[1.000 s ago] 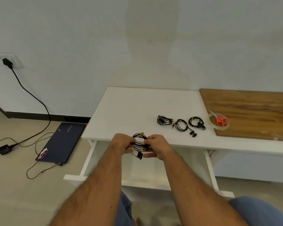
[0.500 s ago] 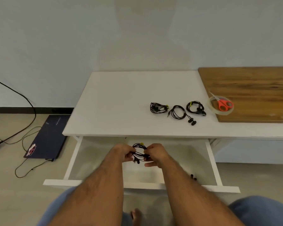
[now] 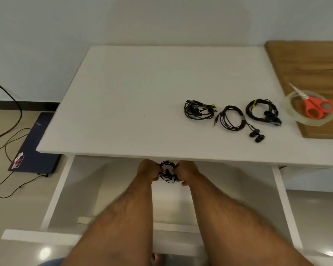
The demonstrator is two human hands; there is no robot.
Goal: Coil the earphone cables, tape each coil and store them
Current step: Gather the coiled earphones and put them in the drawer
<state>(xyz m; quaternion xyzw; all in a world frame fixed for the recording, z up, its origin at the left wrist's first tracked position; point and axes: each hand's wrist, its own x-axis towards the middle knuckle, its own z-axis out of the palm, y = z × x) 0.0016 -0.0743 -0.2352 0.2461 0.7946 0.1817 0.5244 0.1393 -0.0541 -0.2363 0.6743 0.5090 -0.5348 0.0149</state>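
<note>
Black earphone coil (image 3: pixel 168 171) held between left hand (image 3: pixel 148 170) and right hand (image 3: pixel 186 172), over the open white drawer (image 3: pixel 281 198), just below the front edge of the worktop (image 3: pixel 123 102). Fingers of both hands curled in, pinching the coil from either side; a speck of yellow tape visible at its top, though too small to judge how well stuck. Fingertips themselves mostly hidden behind the knuckles.

Probably the storing step for this coil. To do well: lower flat onto the drawer floor rather than drop, so the loops stay stacked and the earbuds do not spring loose. Release one side first, keep the other pinched until the coil rests, then let go. Best set toward a back corner, leaving room for the rest. Worth checking the tape wrap before letting go; a loose tab means an unravelled cable later.

Three more coils waiting on the worktop: left coil (image 3: pixel 199 110), middle coil (image 3: pixel 233 118) with earbuds trailing out toward the front, right coil (image 3: pixel 262 111). Middle one showing no yellow tape, so possibly needing attention. Tape roll (image 3: pixel 290 112) and orange scissors (image 3: pixel 315 108) on the wooden board (image 3: pixel 306 64), near at hand.
</note>
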